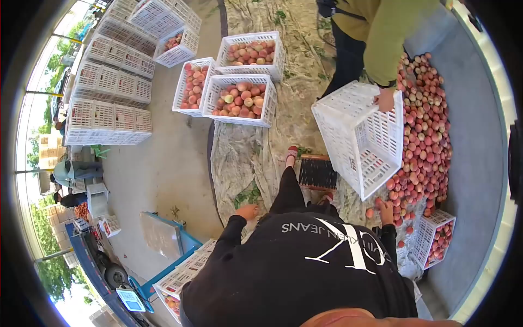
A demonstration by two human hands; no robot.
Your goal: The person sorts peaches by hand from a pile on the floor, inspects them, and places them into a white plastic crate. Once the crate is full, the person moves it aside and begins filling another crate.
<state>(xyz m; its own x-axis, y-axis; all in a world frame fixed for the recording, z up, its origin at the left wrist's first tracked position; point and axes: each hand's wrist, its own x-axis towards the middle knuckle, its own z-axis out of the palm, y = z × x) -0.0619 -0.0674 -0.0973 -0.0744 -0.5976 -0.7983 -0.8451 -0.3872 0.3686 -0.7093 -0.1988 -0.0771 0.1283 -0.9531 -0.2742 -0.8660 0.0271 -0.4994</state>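
Left of the peach pile [427,125], a big, wrinkly sheet [234,158] is spread on the floor. Far left of the pile, tall stacks [111,87] of white crates stand in rows. The pile itself lies next to a grey wall [468,82], and most of its peaches are pink or red. Just left of the pile, another person [400,27] in a green top has one hand on a tipped crate [335,114]. Farther left of the pile, three full crates [237,121] sit close together. At the near end of the pile, one more crate [422,242] has peaches in it.

By the near left edge of the pile is the right hand [385,211]. Its fingers are at a peach [378,201], but I cannot tell if they grip it. Well left of the pile, the left hand [248,211] is beside the person's leg [287,191]. I cannot tell if it is wide or narrow.
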